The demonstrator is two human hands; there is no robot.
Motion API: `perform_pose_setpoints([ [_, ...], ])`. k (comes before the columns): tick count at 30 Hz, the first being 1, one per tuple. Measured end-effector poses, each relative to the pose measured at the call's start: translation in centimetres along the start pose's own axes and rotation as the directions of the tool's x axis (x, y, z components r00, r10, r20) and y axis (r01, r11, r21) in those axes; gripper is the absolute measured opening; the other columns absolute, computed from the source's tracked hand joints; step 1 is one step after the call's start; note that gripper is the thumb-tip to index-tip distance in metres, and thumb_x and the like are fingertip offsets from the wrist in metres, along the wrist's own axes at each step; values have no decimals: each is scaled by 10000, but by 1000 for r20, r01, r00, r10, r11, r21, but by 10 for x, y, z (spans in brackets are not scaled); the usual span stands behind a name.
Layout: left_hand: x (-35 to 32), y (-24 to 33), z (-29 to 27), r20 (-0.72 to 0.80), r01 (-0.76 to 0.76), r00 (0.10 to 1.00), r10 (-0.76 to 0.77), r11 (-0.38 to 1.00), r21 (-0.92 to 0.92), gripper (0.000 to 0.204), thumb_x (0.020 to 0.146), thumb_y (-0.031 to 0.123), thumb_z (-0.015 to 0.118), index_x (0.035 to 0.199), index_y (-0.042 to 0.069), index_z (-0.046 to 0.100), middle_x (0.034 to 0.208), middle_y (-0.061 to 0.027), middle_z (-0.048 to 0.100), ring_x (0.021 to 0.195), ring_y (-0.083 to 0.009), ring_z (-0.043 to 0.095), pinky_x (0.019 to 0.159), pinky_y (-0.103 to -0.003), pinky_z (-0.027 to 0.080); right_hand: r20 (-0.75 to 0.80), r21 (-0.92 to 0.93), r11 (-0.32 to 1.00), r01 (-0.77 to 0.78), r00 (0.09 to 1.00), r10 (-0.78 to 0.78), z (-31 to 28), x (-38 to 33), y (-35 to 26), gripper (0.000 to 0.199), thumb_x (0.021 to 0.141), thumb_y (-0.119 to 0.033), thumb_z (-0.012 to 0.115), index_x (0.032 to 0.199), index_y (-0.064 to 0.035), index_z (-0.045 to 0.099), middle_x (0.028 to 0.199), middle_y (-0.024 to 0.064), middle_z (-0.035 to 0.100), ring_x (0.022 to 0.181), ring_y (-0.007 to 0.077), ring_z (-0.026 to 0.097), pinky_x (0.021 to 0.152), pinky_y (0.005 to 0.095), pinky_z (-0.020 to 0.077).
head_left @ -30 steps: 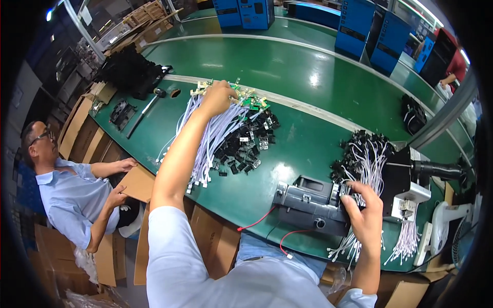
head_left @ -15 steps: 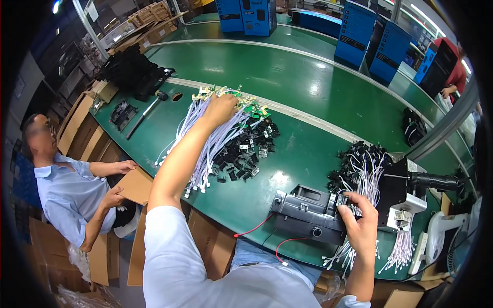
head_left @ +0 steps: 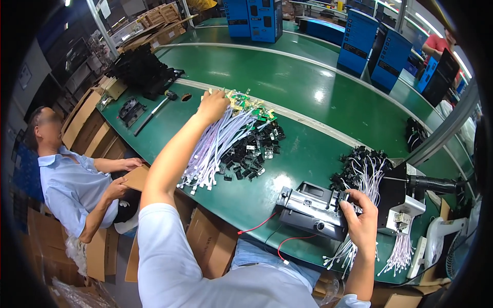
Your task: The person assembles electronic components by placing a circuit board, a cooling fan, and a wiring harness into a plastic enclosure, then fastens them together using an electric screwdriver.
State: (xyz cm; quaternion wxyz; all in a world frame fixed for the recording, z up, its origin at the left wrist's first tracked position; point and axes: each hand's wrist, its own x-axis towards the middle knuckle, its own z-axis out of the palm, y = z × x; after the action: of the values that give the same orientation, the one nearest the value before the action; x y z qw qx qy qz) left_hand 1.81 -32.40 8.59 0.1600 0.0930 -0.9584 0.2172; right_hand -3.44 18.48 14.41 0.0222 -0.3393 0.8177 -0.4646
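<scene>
Housing [head_left: 310, 204], one, is gripped by right hand [head_left: 363, 218]; left hand [head_left: 213, 107] at cables [head_left: 221, 137], grip unclear.

- Indoor light fairly bright over my table [head_left: 308, 154]; bkgd upper L dim.
- Overhead tube lights [head_left: 422, 23] upper R, blown white.
- Glare: white spot on table nr blk housing [head_left: 313, 208], 2nd on far green surface [head_left: 292, 77]; sheen on housing top.
- My R grip [head_left: 363, 218] evenly lit, detail OK.
- Fisheye: pale strip [head_left: 310, 121] on table bows, rim warped, corners go blk.
</scene>
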Motion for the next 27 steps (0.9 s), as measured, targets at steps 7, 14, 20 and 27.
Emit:
perform_pose_setpoints([
  [7,7,27,13,-64,78,995,-75,996,34,148,760,133,599,873,132,694,955,-88,617,980,-243,578,812,-459,421,7,34,999,-14,1000,14,1,-2,4,247,804,-46,675,1036,27,630,855,60,650,775,115,580,740,260,473],
  [14,7,-4,-13,-304,275,843,-443,842,-463,78,814,119,575,857,73,622,775,-136,662,722,-293,662,671,-454,493,31,52,998,-26,999,25,3,-1,3,247,819,-40,673,1053,25,627,843,38,641,796,102,584,760,254,476],
  [20,-23,-45,-104,-348,97,492,-798,447,-889,141,815,31,649,920,-7,562,775,-81,642,672,-154,649,622,-275,532,19,93,993,-79,997,77,0,-2,3,264,802,-58,695,1046,25,636,896,100,670,820,158,618,774,276,482],
  [27,-89,-72,-194,-354,-302,350,-867,254,-919,206,870,-24,620,1070,-30,570,926,-156,670,769,-226,684,664,-294,555,42,81,996,-45,998,42,0,-3,8,239,849,-49,654,1077,12,619,865,36,626,812,103,578,774,249,473],
])
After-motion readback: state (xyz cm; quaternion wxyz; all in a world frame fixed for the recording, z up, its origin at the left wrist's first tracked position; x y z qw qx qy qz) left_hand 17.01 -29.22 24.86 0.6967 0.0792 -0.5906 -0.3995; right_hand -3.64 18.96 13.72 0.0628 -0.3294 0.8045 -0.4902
